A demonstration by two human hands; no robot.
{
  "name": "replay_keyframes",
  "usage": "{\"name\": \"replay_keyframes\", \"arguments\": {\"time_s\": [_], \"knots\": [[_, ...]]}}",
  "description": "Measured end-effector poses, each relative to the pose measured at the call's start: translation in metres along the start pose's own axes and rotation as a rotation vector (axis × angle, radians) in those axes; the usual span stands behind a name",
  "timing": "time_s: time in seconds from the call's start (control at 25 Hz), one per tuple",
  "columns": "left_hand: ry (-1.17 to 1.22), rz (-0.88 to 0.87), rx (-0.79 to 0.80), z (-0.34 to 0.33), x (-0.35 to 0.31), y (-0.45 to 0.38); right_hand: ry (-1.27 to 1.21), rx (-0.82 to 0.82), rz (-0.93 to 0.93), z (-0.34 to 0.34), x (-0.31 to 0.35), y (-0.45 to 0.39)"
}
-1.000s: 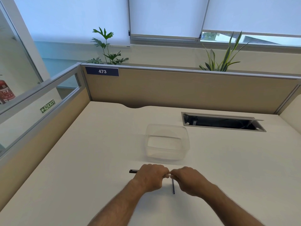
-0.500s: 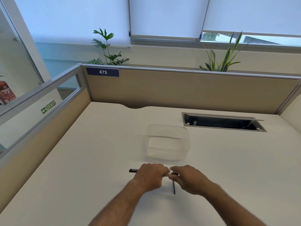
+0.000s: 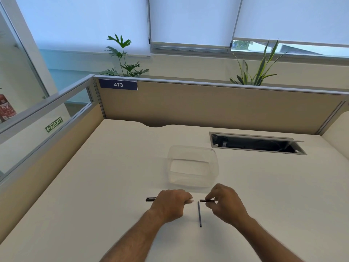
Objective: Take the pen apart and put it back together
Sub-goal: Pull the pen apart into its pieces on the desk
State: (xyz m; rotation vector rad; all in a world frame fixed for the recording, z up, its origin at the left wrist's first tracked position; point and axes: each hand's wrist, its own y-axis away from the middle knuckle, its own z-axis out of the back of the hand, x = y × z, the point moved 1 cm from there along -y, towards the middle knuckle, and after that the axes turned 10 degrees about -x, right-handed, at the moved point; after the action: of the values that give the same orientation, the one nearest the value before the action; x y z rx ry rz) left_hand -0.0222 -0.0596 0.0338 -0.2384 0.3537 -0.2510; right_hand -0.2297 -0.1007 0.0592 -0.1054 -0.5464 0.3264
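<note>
Pen: in pieces, low over the table near its front edge, split between the two hands.
Pen barrel (image 3: 150, 199): black, lying level; its left end sticks out past the left hand and a pale tip shows at the fingers on the other side.
Left hand (image 3: 171, 202): knuckles up, fingers curled round the pen barrel.
Short pen piece (image 3: 206, 200): black, level, in line with the pen barrel but apart from it, with a gap between the two.
Right hand (image 3: 224, 202): pinches the short pen piece between thumb and fingertips, the other fingers loosely curled.
Refill (image 3: 199, 214): thin dark rod lying flat on the table, pointing away from the person, between the two hands and just below the gap; neither hand touches it.
Table (image 3: 94, 186): cream-white, smooth.
Clear container (image 3: 192, 165): see-through plastic tub with rounded corners, standing on the table just beyond the hands.
Cable hatch (image 3: 255, 143): long dark slot with a metal rim, set into the table farther back on the right.
Partition (image 3: 207, 106): tan panel along the far side of the table, with a blue plate reading 473 (image 3: 118, 84) at its left end; a glazed side panel runs along the left.
Room: two green plants (image 3: 124, 57) behind the partition, windows with white blinds above, an EXIT sign (image 3: 54, 124) seen through the glass on the left.
</note>
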Motion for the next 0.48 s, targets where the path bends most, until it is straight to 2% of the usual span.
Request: {"name": "replay_keyframes", "arguments": {"time_s": [0.24,0.48], "knots": [[0.182,0.123,-0.167,0.004,0.0,-0.001,-0.087,-0.046,-0.275,-0.003,-0.021,0.005],[0.37,0.281,-0.352,0.008,-0.002,-0.008,-0.072,-0.056,-0.493,-0.016,-0.035,0.016]]}}
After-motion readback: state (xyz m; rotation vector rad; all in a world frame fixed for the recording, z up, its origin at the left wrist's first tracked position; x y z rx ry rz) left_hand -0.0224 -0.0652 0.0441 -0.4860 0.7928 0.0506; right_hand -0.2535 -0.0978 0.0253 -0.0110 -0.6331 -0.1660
